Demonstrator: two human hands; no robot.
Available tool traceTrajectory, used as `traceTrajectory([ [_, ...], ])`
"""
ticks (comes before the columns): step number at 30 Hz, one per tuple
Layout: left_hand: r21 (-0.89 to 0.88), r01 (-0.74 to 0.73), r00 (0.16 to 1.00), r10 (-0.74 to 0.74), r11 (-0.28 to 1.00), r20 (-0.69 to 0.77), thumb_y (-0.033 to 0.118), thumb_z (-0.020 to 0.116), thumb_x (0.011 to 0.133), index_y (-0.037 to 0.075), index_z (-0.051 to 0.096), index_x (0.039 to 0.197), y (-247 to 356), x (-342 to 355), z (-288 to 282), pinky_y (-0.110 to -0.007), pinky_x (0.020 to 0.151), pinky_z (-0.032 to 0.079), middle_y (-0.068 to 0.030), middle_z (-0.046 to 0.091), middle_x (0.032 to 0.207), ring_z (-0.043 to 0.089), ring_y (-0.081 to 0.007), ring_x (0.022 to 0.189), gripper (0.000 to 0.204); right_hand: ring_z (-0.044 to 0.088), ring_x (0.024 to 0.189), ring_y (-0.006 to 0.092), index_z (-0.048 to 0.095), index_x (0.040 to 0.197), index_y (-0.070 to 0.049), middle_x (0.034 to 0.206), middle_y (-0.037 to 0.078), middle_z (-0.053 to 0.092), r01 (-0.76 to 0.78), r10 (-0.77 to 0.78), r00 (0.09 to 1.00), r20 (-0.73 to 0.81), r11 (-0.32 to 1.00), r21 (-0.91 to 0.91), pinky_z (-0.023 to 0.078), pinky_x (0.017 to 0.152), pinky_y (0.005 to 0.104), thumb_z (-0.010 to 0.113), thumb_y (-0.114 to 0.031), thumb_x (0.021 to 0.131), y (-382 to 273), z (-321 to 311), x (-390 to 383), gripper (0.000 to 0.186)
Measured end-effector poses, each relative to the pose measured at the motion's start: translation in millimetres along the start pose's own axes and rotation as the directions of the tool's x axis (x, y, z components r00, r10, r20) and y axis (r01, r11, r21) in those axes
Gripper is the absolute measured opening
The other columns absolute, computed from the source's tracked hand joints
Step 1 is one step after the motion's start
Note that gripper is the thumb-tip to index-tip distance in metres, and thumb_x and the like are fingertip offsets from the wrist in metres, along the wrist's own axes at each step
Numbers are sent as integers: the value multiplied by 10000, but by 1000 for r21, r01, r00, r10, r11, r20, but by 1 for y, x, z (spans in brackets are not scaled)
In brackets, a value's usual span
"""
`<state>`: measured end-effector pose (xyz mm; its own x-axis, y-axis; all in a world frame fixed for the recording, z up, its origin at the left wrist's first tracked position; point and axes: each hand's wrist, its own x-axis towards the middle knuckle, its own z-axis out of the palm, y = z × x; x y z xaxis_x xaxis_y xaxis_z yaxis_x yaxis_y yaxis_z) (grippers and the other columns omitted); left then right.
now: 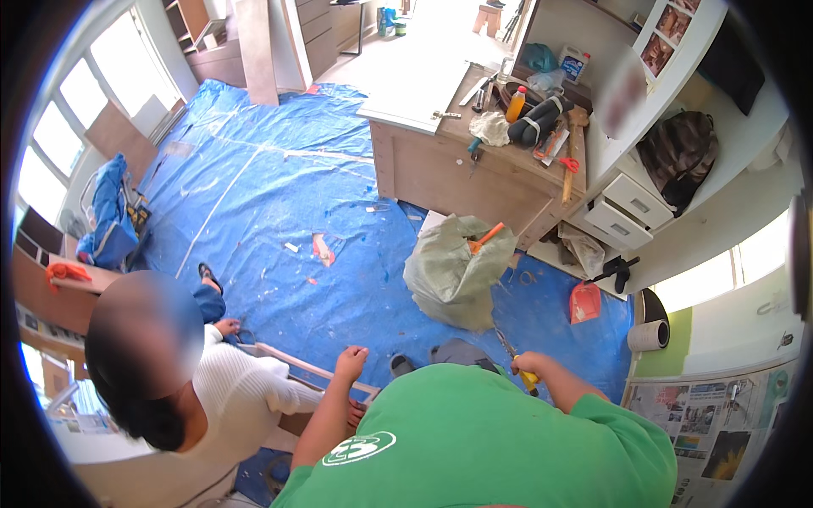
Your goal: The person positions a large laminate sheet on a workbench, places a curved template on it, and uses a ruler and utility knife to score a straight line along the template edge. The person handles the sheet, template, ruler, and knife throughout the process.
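Note:
My left hand (351,362) is raised beside my chest with its fingers curled; anything inside them is too small to make out. In my right hand (527,365) is a yellow-handled tool (506,342) with a narrow metal part pointing up and away. Its exact kind does not show. Left of me a person in a white ribbed top (246,381) has one hand (356,412) by a pale wooden frame (292,360), near my left arm. The person's other hand (227,327) is beyond the frame's far end.
Blue sheeting (254,212) covers the floor. Ahead stands a stuffed pale sack (449,271) with an orange-handled item on it. Behind it, a wooden cabinet (449,169) carries tools and an orange bottle (516,103). A red dustpan (584,302) lies to the right.

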<state>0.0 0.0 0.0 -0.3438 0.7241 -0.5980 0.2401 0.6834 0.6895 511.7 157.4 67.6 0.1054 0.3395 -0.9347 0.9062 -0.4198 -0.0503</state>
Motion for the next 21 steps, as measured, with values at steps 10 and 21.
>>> traceTrajectory([
  [10, -278, -64, 997, 51, 958, -54, 284, 642, 981, 70, 680, 1151, 25, 108, -54, -315, 677, 522, -60, 735, 1032, 709, -179, 860, 277, 718, 666, 258, 683, 887, 41, 812, 187, 718, 79, -11, 977, 215, 946, -313, 583, 595, 420, 806, -252, 849, -189, -93, -2, 320],
  [21, -448, 291, 855, -440, 845, -274, 269, 556, 1010, 61, 678, 1094, -30, 200, -159, -431, 665, 550, -101, 727, 999, 706, -239, 860, 255, 606, 539, 149, 627, 863, -10, 645, 78, 639, 704, -678, 709, -193, 692, 157, 476, 471, 321, 784, -249, 912, -404, -208, -13, 289],
])
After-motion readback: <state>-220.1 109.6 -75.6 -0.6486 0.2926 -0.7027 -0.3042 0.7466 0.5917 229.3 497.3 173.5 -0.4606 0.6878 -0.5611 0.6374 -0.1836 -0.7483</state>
